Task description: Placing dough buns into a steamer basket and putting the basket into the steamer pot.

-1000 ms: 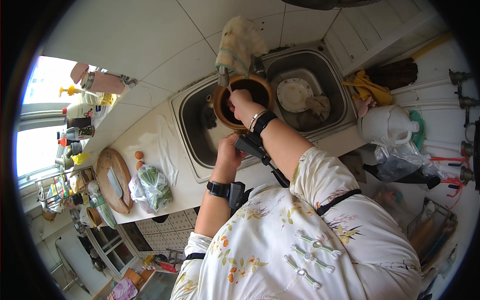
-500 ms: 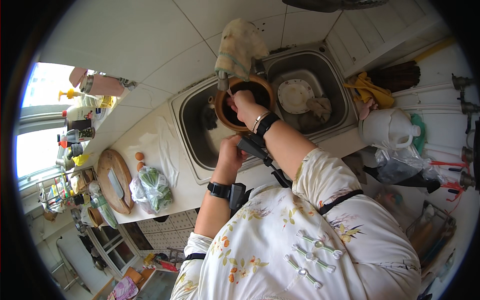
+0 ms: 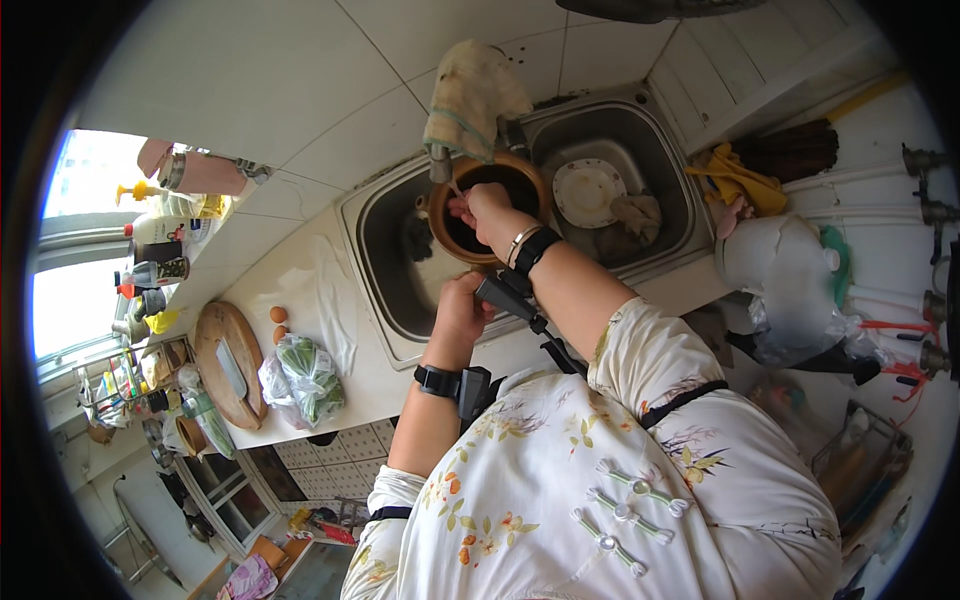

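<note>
A brown clay pot (image 3: 546,190) with a dark inside and a small spout stands in the left basin of the steel sink (image 3: 372,250). My right hand (image 3: 487,212) is over the pot's mouth, fingers curled beside a thin stream of water. What those fingers hold, if anything, is hidden. The tap (image 3: 440,165) is just above, with a pale cloth (image 3: 475,95) draped over it. At the pot's near side, my left hand (image 3: 462,305) is closed against it and seems to grip it; some of its fingers are out of sight.
In the right basin lie a white plate (image 3: 588,190) and a greyish rag (image 3: 637,215). On the left counter are bagged green vegetables (image 3: 308,378), two eggs (image 3: 278,314) and a round wooden board (image 3: 212,330) bearing a knife (image 3: 231,370). A white plastic jug (image 3: 755,255) stands right of the sink.
My right hand has shifted very slightly, its fingers turning a little over the pot's mouth. The left hand and the pot stay about where they were.
</note>
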{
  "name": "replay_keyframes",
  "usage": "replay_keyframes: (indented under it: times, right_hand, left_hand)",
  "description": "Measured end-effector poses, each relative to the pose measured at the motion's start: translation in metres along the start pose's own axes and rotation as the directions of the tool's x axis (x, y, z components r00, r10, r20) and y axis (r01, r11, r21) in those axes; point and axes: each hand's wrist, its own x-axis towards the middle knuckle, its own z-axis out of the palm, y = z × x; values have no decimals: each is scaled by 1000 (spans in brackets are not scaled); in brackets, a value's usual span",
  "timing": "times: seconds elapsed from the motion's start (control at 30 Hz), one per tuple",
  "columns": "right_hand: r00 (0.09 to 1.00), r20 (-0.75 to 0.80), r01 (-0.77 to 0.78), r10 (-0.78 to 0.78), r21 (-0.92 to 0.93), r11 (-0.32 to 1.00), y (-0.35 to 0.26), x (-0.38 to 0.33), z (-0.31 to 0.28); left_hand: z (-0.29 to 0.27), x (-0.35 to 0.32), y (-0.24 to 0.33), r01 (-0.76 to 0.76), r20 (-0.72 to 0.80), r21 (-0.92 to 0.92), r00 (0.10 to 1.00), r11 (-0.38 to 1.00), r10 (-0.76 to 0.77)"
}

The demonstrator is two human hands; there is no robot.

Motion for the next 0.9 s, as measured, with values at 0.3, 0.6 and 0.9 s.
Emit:
replay_keyframes:
  times: [0.3,0.6,0.9]
  right_hand:
    - [985,-160,-78,69,-53,996,14,38,-19]
    - [996,66,-41,59,-251,967,-21,-32,-6]
    - [881,350,440,-318,-357,824,-86,-129,-65]
  left_hand:
    - [-7,-1,-4,52,4,-48,999,998,-52]
    - [-5,-15,7,105,-25,-84,994,991,-108]
    - [-14,-4,15,266,165,-158,957,951,-241]
